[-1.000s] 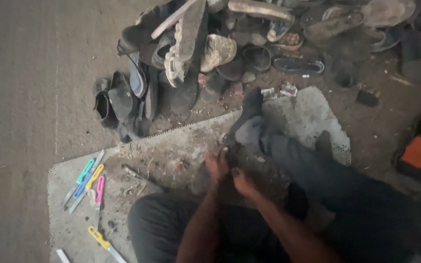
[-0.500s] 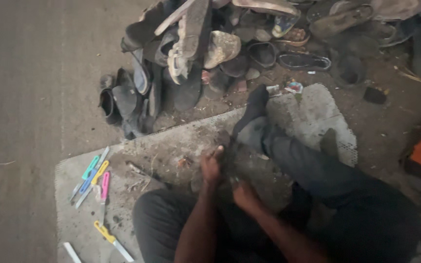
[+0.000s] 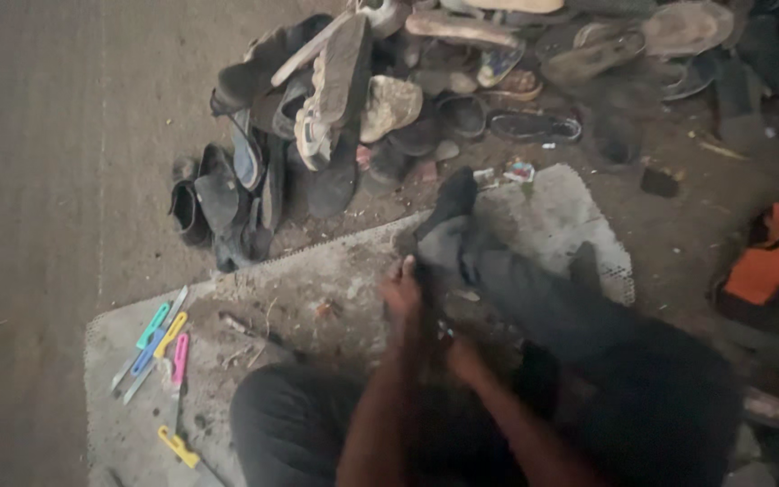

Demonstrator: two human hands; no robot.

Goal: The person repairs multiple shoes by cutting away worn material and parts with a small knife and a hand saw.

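Observation:
I sit on a grey mat with my legs in dark trousers. One leg stretches forward and ends in a dark sock. My left hand is raised over the mat beside that leg, touching a dark item that is too blurred to name. My right hand sits lower and closer to me, against the same dark shape. Motion blur hides the fingers of both hands.
A heap of worn shoes and sandals lies beyond the mat, with a dark boot at its left. Several coloured-handled tools lie on the mat's left part, a yellow one nearer me. An orange cloth bundle is at the right.
My left hand has moved forward along the outstretched leg while the right hand stayed low. The view has shifted slightly, with the shoe heap now higher in the picture.

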